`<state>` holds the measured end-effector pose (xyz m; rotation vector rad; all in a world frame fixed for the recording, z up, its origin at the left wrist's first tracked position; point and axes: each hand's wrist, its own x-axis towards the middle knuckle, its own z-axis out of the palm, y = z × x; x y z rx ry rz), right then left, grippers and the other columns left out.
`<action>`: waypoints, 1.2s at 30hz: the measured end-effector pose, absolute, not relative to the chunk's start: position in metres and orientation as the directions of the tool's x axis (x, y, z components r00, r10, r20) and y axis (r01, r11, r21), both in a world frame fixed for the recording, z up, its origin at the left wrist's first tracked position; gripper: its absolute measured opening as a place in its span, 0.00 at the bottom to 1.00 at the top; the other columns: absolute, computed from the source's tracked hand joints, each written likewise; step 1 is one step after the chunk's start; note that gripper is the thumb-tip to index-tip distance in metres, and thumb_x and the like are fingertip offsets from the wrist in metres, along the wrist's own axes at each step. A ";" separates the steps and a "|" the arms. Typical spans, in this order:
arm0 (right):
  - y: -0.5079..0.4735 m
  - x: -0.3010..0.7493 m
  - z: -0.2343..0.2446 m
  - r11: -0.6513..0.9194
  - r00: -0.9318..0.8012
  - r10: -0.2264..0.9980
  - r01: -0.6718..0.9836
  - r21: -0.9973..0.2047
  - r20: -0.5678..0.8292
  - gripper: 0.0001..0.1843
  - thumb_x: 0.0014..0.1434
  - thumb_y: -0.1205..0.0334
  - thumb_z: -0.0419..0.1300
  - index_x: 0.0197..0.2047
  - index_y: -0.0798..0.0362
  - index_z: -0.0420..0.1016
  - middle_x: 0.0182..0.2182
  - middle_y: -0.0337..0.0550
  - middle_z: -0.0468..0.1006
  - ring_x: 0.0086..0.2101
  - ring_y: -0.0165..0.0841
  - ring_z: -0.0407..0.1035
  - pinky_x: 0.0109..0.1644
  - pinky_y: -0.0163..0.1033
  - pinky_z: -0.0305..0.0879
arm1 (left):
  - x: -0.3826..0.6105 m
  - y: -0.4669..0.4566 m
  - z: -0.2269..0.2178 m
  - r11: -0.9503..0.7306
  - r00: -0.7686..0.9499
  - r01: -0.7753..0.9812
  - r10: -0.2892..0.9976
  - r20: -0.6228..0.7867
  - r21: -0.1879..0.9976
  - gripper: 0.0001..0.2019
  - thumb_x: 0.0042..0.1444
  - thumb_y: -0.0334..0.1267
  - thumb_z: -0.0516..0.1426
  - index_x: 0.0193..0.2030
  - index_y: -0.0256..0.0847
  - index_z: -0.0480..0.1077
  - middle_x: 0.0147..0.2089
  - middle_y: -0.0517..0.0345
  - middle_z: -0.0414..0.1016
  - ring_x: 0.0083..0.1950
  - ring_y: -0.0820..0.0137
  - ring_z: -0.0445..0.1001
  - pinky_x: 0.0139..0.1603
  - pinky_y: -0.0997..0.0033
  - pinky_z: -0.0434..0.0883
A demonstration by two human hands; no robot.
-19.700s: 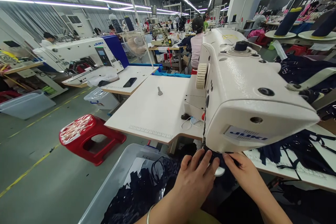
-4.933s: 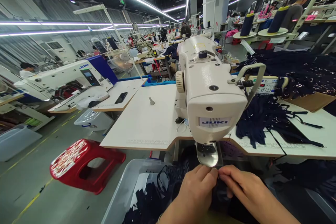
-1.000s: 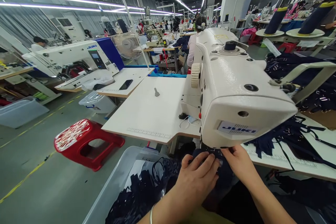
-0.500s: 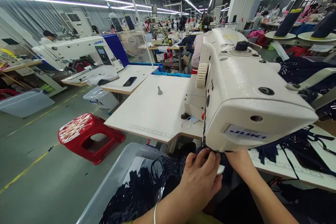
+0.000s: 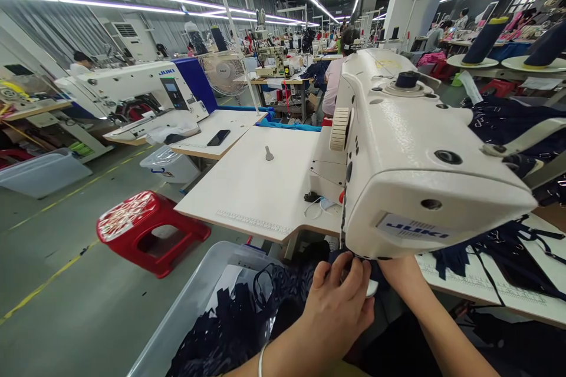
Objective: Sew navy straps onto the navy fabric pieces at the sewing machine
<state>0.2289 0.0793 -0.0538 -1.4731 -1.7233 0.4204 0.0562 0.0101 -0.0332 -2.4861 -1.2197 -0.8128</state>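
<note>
Workshop (image 5: 57, 259) — two hands (image 5: 333, 306) (image 5: 401, 274), one foreground machine (image 5: 424, 147)

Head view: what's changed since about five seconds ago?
The left hand and right hand moved forward, from in front of the sewing machine to beneath its head; the right is now partly hidden. The left touches dark cloth. The grey tool and red stool stayed put.

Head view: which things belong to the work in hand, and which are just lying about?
In the work: machine, dark cloth under left hand; probably the straps in the crate.
Apparently lying about, untouched: phone, grey tool, stool.
</note>
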 end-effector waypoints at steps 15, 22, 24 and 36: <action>0.069 0.226 -0.055 0.246 0.034 0.944 0.593 -0.767 0.329 0.13 0.55 0.57 0.53 0.35 0.49 0.78 0.36 0.48 0.82 0.49 0.50 0.71 0.55 0.52 0.65 | 0.052 0.007 -0.031 -0.597 0.459 0.802 0.648 0.607 0.032 0.20 0.60 0.45 0.54 0.57 0.39 0.68 0.52 0.55 0.74 0.56 0.63 0.67 0.54 0.62 0.58; 0.049 0.228 -0.069 0.062 0.332 0.923 0.367 -0.928 0.193 0.16 0.58 0.51 0.55 0.44 0.51 0.73 0.39 0.46 0.78 0.51 0.45 0.67 0.58 0.52 0.59 | 0.053 0.008 -0.031 -0.594 0.468 0.804 0.650 0.598 0.016 0.19 0.61 0.44 0.53 0.56 0.40 0.68 0.51 0.54 0.74 0.55 0.63 0.69 0.54 0.62 0.59; 0.043 0.234 -0.083 0.004 0.385 0.916 0.270 -0.963 0.112 0.15 0.59 0.48 0.56 0.42 0.51 0.71 0.37 0.42 0.76 0.46 0.42 0.68 0.54 0.47 0.63 | 0.054 0.008 -0.033 -0.600 0.477 0.799 0.656 0.585 0.021 0.19 0.62 0.44 0.53 0.57 0.41 0.68 0.51 0.54 0.74 0.55 0.62 0.69 0.55 0.61 0.60; 0.018 0.247 -0.208 -0.337 0.356 0.893 0.121 -0.934 -0.277 0.25 0.49 0.39 0.54 0.37 0.52 0.73 0.38 0.51 0.78 0.44 0.50 0.71 0.48 0.51 0.67 | 0.057 0.015 -0.036 -0.662 0.527 0.749 0.569 0.631 -0.029 0.17 0.65 0.41 0.50 0.55 0.37 0.68 0.49 0.54 0.75 0.52 0.63 0.70 0.51 0.63 0.66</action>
